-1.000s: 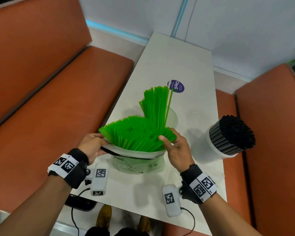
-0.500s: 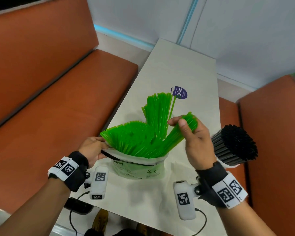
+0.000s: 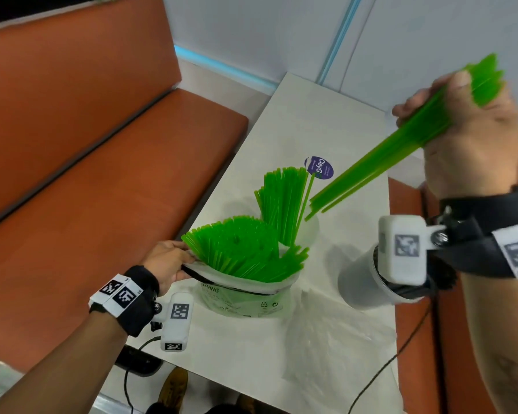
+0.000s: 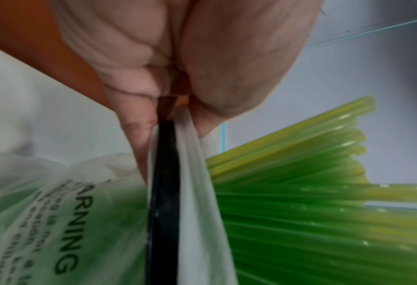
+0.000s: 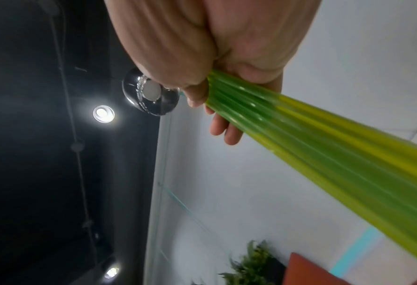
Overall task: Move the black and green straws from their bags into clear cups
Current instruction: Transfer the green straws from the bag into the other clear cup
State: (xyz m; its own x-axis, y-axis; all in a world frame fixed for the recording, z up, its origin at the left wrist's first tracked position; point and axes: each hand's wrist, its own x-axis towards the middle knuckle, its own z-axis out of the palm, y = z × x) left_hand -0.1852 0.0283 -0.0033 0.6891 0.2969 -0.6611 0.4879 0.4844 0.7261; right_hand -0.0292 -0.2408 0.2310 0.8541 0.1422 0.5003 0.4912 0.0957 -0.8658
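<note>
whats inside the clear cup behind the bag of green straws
The clear cup holds an upright bunch of green straws, fanned above its rim. The bag in front covers the cup's lower part, so the bottom and the straws' lower ends cannot be seen.

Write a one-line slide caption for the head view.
Right hand lifts a green straw bundle above the cup while left hand holds the bag.

Green straws (image 3: 240, 249) fan out of their white bag (image 3: 245, 291); a held bundle (image 3: 401, 150) slants over the clear cup (image 3: 308, 231), already part-filled. Black straws' cup (image 3: 362, 282) stands right.
</note>
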